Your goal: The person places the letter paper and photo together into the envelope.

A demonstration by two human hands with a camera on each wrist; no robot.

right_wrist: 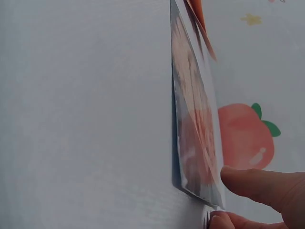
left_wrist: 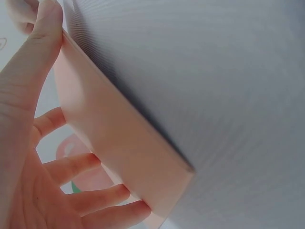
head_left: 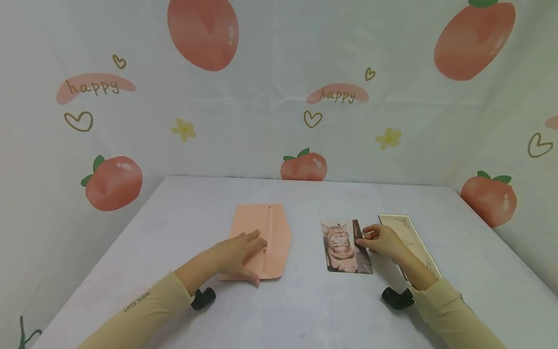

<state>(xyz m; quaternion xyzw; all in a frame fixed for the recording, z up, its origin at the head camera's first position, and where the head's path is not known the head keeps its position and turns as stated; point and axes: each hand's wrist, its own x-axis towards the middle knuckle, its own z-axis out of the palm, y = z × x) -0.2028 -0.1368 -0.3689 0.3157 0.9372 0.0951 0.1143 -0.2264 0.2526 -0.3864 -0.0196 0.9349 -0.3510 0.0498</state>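
A peach-coloured envelope point(head_left: 251, 219) lies on the table with its pointed flap point(head_left: 281, 237) opened out to the right. Spread across its front is my left hand point(head_left: 241, 253), fingertips on the paper and thumb at the near edge. The left wrist view shows these fingers apart along the envelope point(left_wrist: 114, 129). To the right is a photo of a ginger cat point(head_left: 340, 247). My right hand point(head_left: 385, 241) pinches its right edge between thumb and fingertips. Close up, the photo point(right_wrist: 193, 119) looks glossy, with a thin shadow along one side.
A cream card with ornamental corners point(head_left: 405, 230) lies to the right, partly hidden under my right forearm. Black wrist mounts point(head_left: 397, 298) sit below both cuffs. Behind the white table point(head_left: 305, 310) hangs a cloth point(head_left: 270, 72) printed with peaches, hearts and flowers.
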